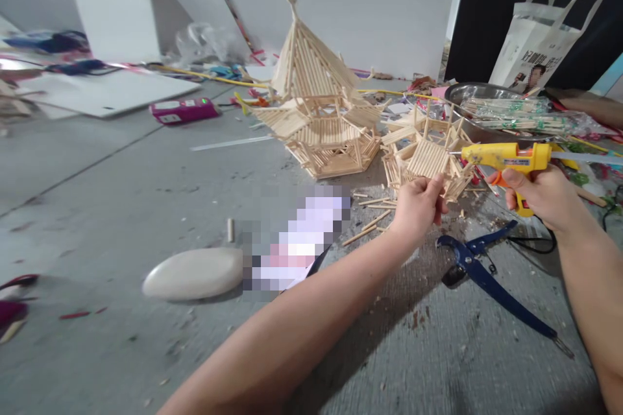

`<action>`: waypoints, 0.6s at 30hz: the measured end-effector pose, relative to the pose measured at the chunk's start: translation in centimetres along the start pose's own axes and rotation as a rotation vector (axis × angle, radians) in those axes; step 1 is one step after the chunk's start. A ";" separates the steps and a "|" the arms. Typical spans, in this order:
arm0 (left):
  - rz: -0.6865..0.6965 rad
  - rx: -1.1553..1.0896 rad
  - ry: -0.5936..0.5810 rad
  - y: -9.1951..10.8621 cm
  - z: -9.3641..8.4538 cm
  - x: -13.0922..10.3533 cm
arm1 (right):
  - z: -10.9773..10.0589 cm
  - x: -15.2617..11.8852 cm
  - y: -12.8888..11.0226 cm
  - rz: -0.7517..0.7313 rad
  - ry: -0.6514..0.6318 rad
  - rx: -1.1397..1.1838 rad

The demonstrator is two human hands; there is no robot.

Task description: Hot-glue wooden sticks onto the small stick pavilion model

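My right hand (540, 198) grips a yellow glue gun (509, 157), its nozzle pointing left at a small wooden stick structure (428, 159). A clear glue stick juts from the gun's rear. With fingers pinched, my left hand (422, 202) is at the near edge of a slatted panel on that structure; what the fingertips hold is too small to tell. A larger stick pavilion (324, 123) with a pointed roof stands to the left. Loose short sticks (372, 227) lie beside my left hand.
Blue cutters (506, 298) lie on the floor below my right hand. Nearer the middle are a pixelated flat object (306, 240) and a pale oval object (195, 273). A metal bowl (457, 92) with bagged sticks and a white bag (528, 45) stand at the back right.
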State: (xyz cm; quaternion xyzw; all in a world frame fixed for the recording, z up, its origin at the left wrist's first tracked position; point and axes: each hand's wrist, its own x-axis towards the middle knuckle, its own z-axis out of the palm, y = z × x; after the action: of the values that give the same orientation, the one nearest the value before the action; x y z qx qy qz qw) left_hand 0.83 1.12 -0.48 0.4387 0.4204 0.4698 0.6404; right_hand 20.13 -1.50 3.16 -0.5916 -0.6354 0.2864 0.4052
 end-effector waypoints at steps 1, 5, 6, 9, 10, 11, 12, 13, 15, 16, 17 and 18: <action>-0.001 -0.001 0.001 0.0 0.0 0.0 | 0.1 0.0 0.0 0.004 0.003 -0.018; -0.012 0.004 -0.004 -0.4 -0.1 0.3 | 0.5 0.0 -0.4 0.042 0.045 -0.082; -0.016 0.001 -0.004 -0.5 -0.1 0.4 | 0.6 -0.1 -0.6 0.052 0.049 -0.103; -0.037 -0.013 -0.008 -0.7 -0.2 0.6 | 0.8 -0.1 -0.8 0.064 0.044 -0.168; -0.045 -0.020 -0.010 -0.6 -0.2 0.6 | 0.8 -0.1 -0.8 0.065 0.043 -0.187; -0.055 -0.028 -0.016 -0.6 -0.3 0.5 | 0.8 -0.1 -0.7 0.066 0.043 -0.201; -0.065 -0.037 -0.023 -0.5 -0.3 0.5 | 0.8 -0.1 -0.6 0.067 0.044 -0.210; -0.072 -0.046 -0.033 -0.4 -0.4 0.4 | 0.8 -0.1 -0.6 0.070 0.043 -0.218; -0.076 -0.058 -0.060 -0.2 -0.6 0.3 | 0.7 -0.1 -0.4 0.073 0.044 -0.229; -0.070 -0.061 -0.073 -0.1 -0.8 0.3 | 0.7 0.0 -0.4 0.065 0.045 -0.229; -0.062 -0.061 -0.084 -0.1 -0.9 0.3 | 0.7 0.0 -0.3 0.030 0.037 -0.217; -0.051 -0.060 -0.091 -0.1 -1.0 0.3 | 0.7 0.0 -0.3 -0.011 0.027 -0.201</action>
State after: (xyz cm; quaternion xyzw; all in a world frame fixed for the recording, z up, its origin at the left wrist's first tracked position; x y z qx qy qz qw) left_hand -0.03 1.54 -0.83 0.4292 0.3877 0.4452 0.6836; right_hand 19.35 -1.50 3.06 -0.6298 -0.6585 0.2110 0.3538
